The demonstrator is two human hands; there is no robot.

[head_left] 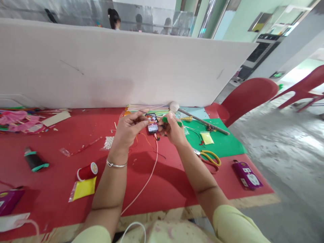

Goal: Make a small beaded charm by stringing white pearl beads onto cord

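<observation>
In the head view, my left hand (129, 128) is closed in a pinch, and a thin dark strand (146, 114) runs at its fingertips. My right hand (173, 130) is closed around a green piece (179, 123) whose kind I cannot make out. Both hands are close together above the red table, fingertips pointing inward. Between and behind them a phone (152, 128) with a lit screen rests on the table, partly covered by the fingers. A pale cable (153, 170) leads from the phone toward my body. Thin orange strands (146, 138) lie beside my left hand.
Pliers (209, 158) and a yellow packet (207, 138) lie right, by a stick (202, 120) with a white ball (174, 106). Leftward are white beads (108, 142), a red spool (87, 171), a yellow packet (84, 188) and a cutter (34, 160). A white partition (152, 67) stands behind.
</observation>
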